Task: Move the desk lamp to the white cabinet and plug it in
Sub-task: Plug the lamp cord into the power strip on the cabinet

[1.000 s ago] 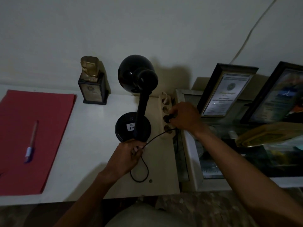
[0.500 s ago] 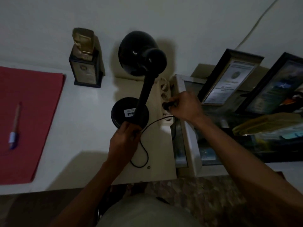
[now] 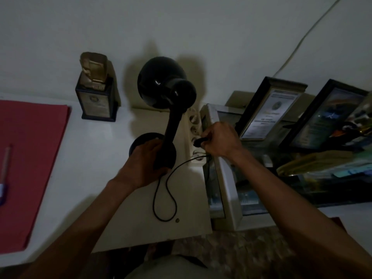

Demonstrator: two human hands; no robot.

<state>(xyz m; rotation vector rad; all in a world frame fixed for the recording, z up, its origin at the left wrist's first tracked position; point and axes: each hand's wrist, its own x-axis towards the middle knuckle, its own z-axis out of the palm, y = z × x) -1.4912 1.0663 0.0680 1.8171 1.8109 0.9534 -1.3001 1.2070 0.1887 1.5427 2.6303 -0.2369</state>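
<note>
The black desk lamp (image 3: 167,91) stands upright on the white cabinet top (image 3: 100,168), its round shade near the wall. My left hand (image 3: 145,166) lies over the lamp's round base and grips it at the foot of the stem. My right hand (image 3: 219,141) pinches the black plug (image 3: 199,142) against a socket of the white power strip (image 3: 196,135) that lies along the cabinet's right edge. The black cord (image 3: 161,200) loops from the base over the cabinet top and back to the plug.
A trophy (image 3: 96,87) stands by the wall to the left of the lamp. A red folder (image 3: 30,158) with a pen (image 3: 4,174) lies at the far left. Framed certificates (image 3: 269,109) and a glass-fronted case (image 3: 225,178) crowd the right side.
My left hand has slid from the near edge of the base up onto it, covering the label. My right hand stays at the power strip with the plug. The camera view has shifted.
</note>
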